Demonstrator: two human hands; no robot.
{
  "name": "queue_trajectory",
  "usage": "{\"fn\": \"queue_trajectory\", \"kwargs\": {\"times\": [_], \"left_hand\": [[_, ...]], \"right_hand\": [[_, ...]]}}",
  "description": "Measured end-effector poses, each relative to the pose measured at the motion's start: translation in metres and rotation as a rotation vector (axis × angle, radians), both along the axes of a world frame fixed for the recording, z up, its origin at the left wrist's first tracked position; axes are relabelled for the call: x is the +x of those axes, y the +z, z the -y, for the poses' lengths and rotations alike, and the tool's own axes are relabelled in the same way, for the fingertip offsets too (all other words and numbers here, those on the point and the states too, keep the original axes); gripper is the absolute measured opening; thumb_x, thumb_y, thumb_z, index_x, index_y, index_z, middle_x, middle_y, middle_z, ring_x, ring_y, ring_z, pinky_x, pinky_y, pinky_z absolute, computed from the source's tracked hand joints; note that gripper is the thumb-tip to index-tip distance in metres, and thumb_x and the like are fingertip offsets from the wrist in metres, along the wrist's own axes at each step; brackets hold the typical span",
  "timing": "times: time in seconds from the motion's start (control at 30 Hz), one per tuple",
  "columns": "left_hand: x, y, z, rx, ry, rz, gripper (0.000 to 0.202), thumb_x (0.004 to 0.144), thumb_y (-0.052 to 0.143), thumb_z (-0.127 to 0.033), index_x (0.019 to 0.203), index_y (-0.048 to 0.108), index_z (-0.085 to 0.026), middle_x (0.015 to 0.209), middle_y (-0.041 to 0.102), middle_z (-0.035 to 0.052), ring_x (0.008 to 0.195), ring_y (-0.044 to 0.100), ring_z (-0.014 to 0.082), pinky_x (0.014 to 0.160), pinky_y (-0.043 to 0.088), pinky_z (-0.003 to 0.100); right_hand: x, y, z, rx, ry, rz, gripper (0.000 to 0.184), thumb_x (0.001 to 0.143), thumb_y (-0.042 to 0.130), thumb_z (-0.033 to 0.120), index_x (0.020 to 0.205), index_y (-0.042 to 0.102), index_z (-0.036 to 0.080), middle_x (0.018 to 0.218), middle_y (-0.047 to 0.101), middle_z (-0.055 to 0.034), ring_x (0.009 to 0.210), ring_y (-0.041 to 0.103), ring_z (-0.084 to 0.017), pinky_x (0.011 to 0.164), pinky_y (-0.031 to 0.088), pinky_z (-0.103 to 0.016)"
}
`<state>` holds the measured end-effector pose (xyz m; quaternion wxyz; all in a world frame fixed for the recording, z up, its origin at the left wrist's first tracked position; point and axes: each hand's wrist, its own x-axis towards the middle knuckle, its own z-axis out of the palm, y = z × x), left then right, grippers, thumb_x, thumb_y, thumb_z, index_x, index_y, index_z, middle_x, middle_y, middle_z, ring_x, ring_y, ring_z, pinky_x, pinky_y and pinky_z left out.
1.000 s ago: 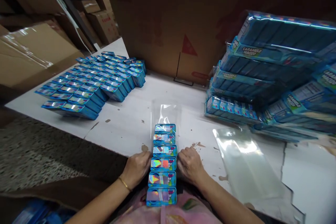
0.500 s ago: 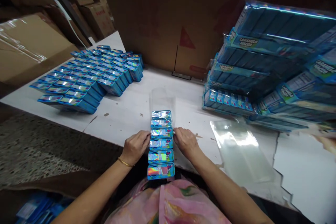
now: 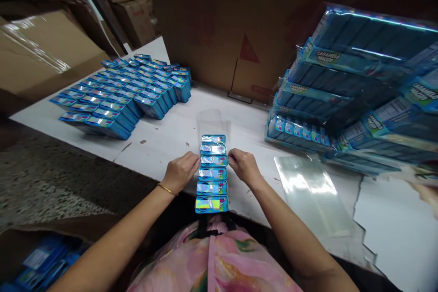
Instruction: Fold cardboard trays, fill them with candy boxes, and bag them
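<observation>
A row of several small blue candy boxes (image 3: 212, 174) runs away from my body at the table's front edge. A clear plastic bag (image 3: 212, 122) covers the far boxes, and its far end lies flat beyond them on the table. At the row's left side my left hand (image 3: 181, 171) is closed, its fingertips pinching the bag's edge. My right hand (image 3: 245, 165) pinches the bag's edge on the opposite side. The nearest boxes stick out of the bag toward me.
Back left on the white table (image 3: 160, 139) stands a block of blue boxes (image 3: 119, 93). Wrapped packs of boxes (image 3: 308, 96) are stacked at right. Flat clear bags (image 3: 315, 196) lie before them. A large carton (image 3: 205, 23) stands behind. Another person's hand (image 3: 426, 196) shows at far right.
Both hands and the row of boxes have moved away from my body, farther onto the table. More of the row now rests past the front edge. The view has shifted slightly.
</observation>
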<state>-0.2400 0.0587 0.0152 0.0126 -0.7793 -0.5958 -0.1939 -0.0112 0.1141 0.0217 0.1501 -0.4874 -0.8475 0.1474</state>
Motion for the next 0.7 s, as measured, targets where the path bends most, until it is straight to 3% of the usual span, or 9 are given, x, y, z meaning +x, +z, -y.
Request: {"fn": "queue_trajectory", "kwargs": {"times": [0.13, 0.23, 0.43, 0.57, 0.7], "left_hand": [[-0.001, 0.0, 0.001, 0.006, 0.003, -0.035, 0.02, 0.086, 0.038, -0.026, 0.088, 0.055, -0.018, 0.08, 0.06, 0.0025, 0.069, 0.056, 0.0116, 0.059, 0.039, 0.021], [0.0, -0.008, 0.0, 0.058, -0.03, 0.027, 0.018, 0.085, 0.039, -0.024, 0.092, 0.054, -0.018, 0.079, 0.06, 0.003, 0.072, 0.057, 0.0127, 0.064, 0.04, 0.022], [0.002, -0.023, -0.004, 0.168, -0.009, 0.149, 0.018, 0.085, 0.04, -0.022, 0.092, 0.056, -0.018, 0.083, 0.065, 0.0038, 0.076, 0.06, 0.0135, 0.07, 0.043, 0.024], [0.001, -0.025, -0.006, 0.239, 0.017, 0.134, 0.021, 0.084, 0.042, -0.024, 0.097, 0.057, -0.017, 0.086, 0.067, 0.0047, 0.073, 0.062, 0.0135, 0.069, 0.045, 0.023], [0.0, -0.022, -0.009, 0.221, 0.029, 0.079, 0.022, 0.084, 0.042, -0.025, 0.096, 0.06, -0.019, 0.08, 0.067, 0.0037, 0.072, 0.062, 0.013, 0.065, 0.044, 0.022]], "right_hand": [[0.006, -0.003, 0.005, 0.033, 0.073, 0.074, 0.018, 0.083, 0.044, 0.026, 0.098, 0.05, 0.021, 0.091, 0.06, -0.0021, 0.078, 0.053, -0.013, 0.064, 0.033, -0.022], [0.001, -0.017, 0.014, 0.158, 0.063, 0.114, 0.027, 0.081, 0.045, 0.024, 0.107, 0.046, 0.017, 0.095, 0.056, -0.0062, 0.082, 0.05, -0.017, 0.067, 0.034, -0.025], [-0.013, -0.043, 0.016, 0.327, -0.061, 0.065, 0.024, 0.088, 0.029, 0.018, 0.093, 0.053, 0.015, 0.077, 0.056, -0.0045, 0.071, 0.05, -0.014, 0.065, 0.032, -0.023], [-0.013, -0.034, 0.011, 0.311, -0.095, 0.053, 0.026, 0.088, 0.032, 0.021, 0.083, 0.057, 0.02, 0.072, 0.059, -0.0014, 0.064, 0.051, -0.011, 0.057, 0.029, -0.021], [-0.014, -0.014, -0.006, 0.13, -0.163, -0.097, 0.017, 0.082, 0.043, 0.024, 0.08, 0.06, 0.022, 0.082, 0.063, 0.0005, 0.068, 0.055, -0.011, 0.058, 0.032, -0.02]]}}
